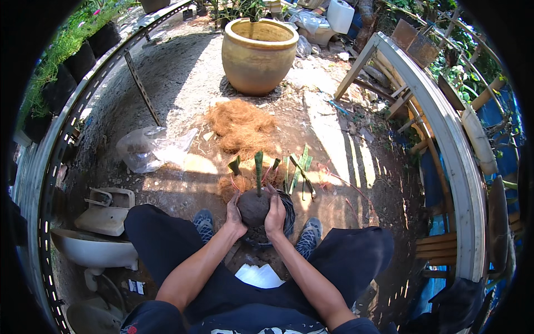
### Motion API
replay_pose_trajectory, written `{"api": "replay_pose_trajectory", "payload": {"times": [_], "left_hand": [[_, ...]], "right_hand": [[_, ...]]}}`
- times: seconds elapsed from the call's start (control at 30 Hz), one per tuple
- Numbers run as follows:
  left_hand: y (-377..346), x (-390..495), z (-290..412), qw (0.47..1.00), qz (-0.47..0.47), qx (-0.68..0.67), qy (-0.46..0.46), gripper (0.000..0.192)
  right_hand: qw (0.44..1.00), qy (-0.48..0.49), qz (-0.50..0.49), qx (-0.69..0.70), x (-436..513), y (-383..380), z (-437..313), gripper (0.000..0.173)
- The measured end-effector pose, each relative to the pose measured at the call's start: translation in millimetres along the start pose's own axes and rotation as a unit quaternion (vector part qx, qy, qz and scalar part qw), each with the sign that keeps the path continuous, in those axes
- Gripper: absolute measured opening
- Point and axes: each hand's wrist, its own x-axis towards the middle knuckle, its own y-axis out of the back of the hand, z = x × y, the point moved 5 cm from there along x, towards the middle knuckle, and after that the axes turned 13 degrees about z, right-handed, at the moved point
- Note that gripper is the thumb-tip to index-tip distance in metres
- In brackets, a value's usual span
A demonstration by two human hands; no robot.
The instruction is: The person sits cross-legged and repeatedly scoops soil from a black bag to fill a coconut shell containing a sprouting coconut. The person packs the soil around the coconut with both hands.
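Note:
Between my two palms is a round ball of dark, wet soil (253,208). A stiff green leaf cutting (258,169) stands upright out of its top. My left hand (235,215) cups the ball's left side, and my right hand (275,211) presses the right side. Just below and behind the ball is a black container (288,213) with a ribbed or bag-like wall, partly hidden by my right hand; dark soil shows inside. Beyond my hands lie fibre-wrapped balls (233,185) with short leaves, and several loose leaf cuttings (302,169).
A heap of brown coconut fibre (240,123) lies ahead, before a large glazed pot (258,60). A clear plastic bag (146,148) is at left, above a white ceramic basin (96,248). Pinkish string (350,183) trails at right, near a wooden frame (444,137).

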Motion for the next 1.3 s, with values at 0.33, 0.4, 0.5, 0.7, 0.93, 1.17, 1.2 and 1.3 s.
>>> {"api": "replay_pose_trajectory", "payload": {"times": [0.33,0.4,0.5,0.7,0.93,1.17,1.2,1.3], "left_hand": [[-21.3,-16.0,12.3,0.986,-0.059,0.128,-0.089,0.044],[-19.6,-18.4,21.0,0.99,-0.04,0.125,-0.044,0.043],[-9.2,-13.5,17.1,0.995,0.001,0.096,0.012,0.041],[6.4,9.1,4.0,0.983,0.014,0.114,-0.143,0.034],[-2.4,-8.7,6.3,0.999,-0.04,0.017,0.03,0.038],[1.4,-0.4,8.6,0.992,0.006,0.088,-0.087,0.035],[1.2,-0.1,8.0,0.99,0.007,0.099,-0.098,0.034],[-4.0,-1.5,10.1,0.992,-0.001,0.082,-0.093,0.04]], "right_hand": [[0.999,0.01,0.04,0.035,0.9,6.7,-19.2,0.045],[0.992,-0.078,0.007,0.099,5.8,4.7,-13.8,0.048],[0.999,0.036,-0.04,-0.004,3.8,3.2,-24.3,0.043],[0.973,0.196,0.04,-0.115,-18.2,-3.9,-37.5,0.031],[0.99,0.103,-0.092,0.005,7.4,-2.3,-33.1,0.034],[0.984,0.134,-0.078,-0.089,-0.9,-4.6,-24.4,0.031],[0.987,0.119,-0.076,-0.077,-0.5,-2.2,-21.5,0.031],[0.999,-0.005,-0.033,0.035,8.0,3.6,-7.5,0.033]]}}
